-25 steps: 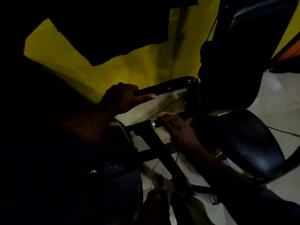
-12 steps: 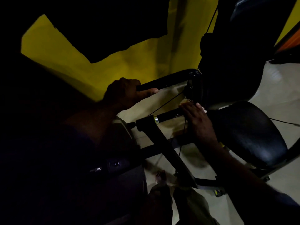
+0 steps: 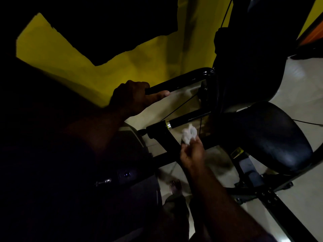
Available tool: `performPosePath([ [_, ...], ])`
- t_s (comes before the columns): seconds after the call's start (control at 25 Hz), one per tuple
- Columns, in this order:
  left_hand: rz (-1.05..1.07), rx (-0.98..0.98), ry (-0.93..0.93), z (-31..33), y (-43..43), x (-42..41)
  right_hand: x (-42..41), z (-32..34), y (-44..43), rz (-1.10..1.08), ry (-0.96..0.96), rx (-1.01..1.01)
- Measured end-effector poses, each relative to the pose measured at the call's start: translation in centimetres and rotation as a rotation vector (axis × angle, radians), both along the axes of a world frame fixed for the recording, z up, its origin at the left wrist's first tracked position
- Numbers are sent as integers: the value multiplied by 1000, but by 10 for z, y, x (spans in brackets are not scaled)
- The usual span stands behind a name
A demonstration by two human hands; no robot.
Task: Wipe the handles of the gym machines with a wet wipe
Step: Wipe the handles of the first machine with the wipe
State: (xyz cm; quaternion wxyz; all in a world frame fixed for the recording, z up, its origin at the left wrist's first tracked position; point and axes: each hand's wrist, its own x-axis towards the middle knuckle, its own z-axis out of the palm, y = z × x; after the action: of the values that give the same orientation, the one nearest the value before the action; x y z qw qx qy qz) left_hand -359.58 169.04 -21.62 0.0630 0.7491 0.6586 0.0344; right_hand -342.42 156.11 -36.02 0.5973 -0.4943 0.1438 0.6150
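Wet wipe [image 3: 188,135] sits bunched at my right hand's [image 3: 191,154] pinching fingertips, just short of the lower handle [image 3: 188,118] at twelve o'clock. Farther off at ten o'clock, my left hand [image 3: 132,97] wraps the upper handle [image 3: 176,82], thumb stretched along it.

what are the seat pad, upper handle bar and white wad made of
Seat pad: probably black vinyl or leatherette, broad soft sheen. Upper handle bar: likely gloss-coated metal tube, sharp glints at its bend. White wad: thin crumpled tissue or nonwoven wipe, pinched in the right hand.
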Motion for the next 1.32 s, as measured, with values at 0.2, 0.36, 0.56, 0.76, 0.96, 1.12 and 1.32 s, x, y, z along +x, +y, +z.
performPosePath([
  [0.2,2,-15,-2,0,0,0,-3,20,34,238,267,88],
  [0.36,-38,14,9,0,2,-2,54,6,56,166,376,51],
  [0.56,9,-6,15,-4,3,-2,-2,28,36,308,298,78],
  [0.76,-18,-8,24,1,4,0,106,42,83,136,162,38],
  [0.96,-34,12,44,-2,4,0,101,39,83,269,-136,18],
  [1.12,-34,6,41,1,3,-1,133,80,108,513,-280,36],
  [1.32,-37,7,39,-2,3,-1,121,70,78,666,-692,140],
])
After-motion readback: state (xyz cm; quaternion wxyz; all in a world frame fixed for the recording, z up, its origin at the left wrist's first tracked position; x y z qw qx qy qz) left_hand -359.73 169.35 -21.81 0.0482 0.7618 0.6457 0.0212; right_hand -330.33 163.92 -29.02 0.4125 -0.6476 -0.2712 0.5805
